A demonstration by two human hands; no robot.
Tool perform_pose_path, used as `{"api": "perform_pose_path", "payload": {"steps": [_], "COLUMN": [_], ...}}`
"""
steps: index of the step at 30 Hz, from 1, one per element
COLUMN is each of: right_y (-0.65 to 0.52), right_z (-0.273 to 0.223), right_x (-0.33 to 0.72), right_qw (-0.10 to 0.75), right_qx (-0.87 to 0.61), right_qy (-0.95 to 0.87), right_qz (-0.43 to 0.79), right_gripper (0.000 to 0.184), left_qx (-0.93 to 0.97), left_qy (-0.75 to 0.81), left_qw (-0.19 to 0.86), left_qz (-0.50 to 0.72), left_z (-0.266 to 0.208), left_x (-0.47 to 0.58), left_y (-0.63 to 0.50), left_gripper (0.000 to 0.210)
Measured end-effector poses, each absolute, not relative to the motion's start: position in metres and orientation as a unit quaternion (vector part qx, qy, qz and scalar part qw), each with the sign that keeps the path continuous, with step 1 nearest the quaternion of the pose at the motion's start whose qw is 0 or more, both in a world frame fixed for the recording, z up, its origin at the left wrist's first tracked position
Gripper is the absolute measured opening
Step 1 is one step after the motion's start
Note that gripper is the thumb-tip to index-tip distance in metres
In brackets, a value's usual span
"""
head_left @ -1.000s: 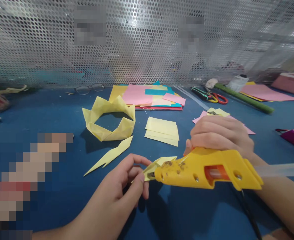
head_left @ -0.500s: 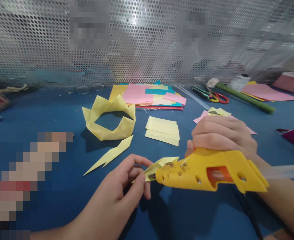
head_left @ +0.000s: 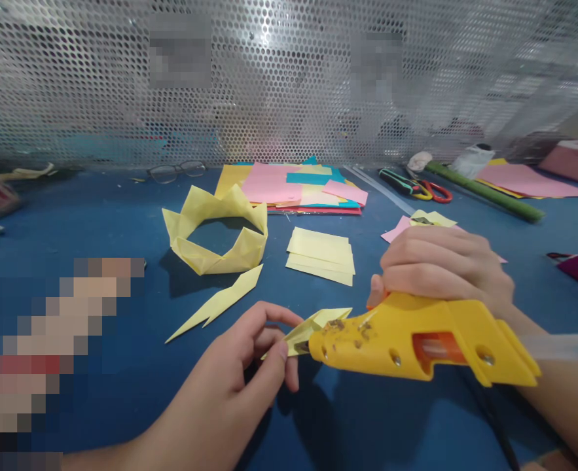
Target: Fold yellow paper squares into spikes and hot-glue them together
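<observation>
Between the thumb and fingers of my left hand (head_left: 242, 363) is a small folded piece of yellow paper (head_left: 321, 320). My right hand (head_left: 440, 265) is wrapped round the handle of a yellow glue gun (head_left: 377, 343). Its metal nozzle points left and meets the paper near my left thumb; whether glue is coming out cannot be seen. Beyond my left hand lies another folded yellow strip (head_left: 227, 297) with pointed ends. Behind that strip stands a ring of joined folded yellow paper (head_left: 215, 255). Several yellow paper rectangles (head_left: 321, 252) are stacked to the ring's right.
Coloured paper sheets (head_left: 269, 183) lie at the back of the blue table (head_left: 122, 222). Right of them are scissors (head_left: 436, 191), a cutter (head_left: 395, 181) and a green stick (head_left: 485, 191). Eyeglasses (head_left: 163, 173) rest near the perforated metal screen (head_left: 279, 85). A blurred-out arm (head_left: 72, 320) reaches in from the left.
The glue gun and my right hand have shifted slightly right, and the gun's back end has tipped a little lower. My left hand and its folded paper stay nearly still.
</observation>
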State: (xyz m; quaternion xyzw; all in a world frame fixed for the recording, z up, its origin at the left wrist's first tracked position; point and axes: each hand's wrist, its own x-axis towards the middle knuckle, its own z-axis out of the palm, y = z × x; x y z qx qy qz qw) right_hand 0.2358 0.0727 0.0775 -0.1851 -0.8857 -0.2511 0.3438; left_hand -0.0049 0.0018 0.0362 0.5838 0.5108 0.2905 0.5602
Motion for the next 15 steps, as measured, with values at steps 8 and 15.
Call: {"api": "perform_pose_path", "payload": {"steps": [8, 15], "right_y": [0.0730, 0.0684], "right_z": [0.0776, 0.0783], "right_x": [0.2375, 0.2391], "right_qw": [0.359, 0.339], "right_qx": [-0.188, -0.202], "right_qy": [-0.876, -0.886], "right_qz": [-0.260, -0.246], "right_gripper": [0.017, 0.018], "left_qx": [0.573, 0.566], "left_qy": [0.522, 0.530], "left_qw": [0.555, 0.534], "left_qz": [0.301, 0.336], "left_z": [0.0404, 0.0387], "left_x": [-0.0029, -0.0026], "left_y": [0.0004, 0.0035], "left_gripper": [0.021, 0.040]}}
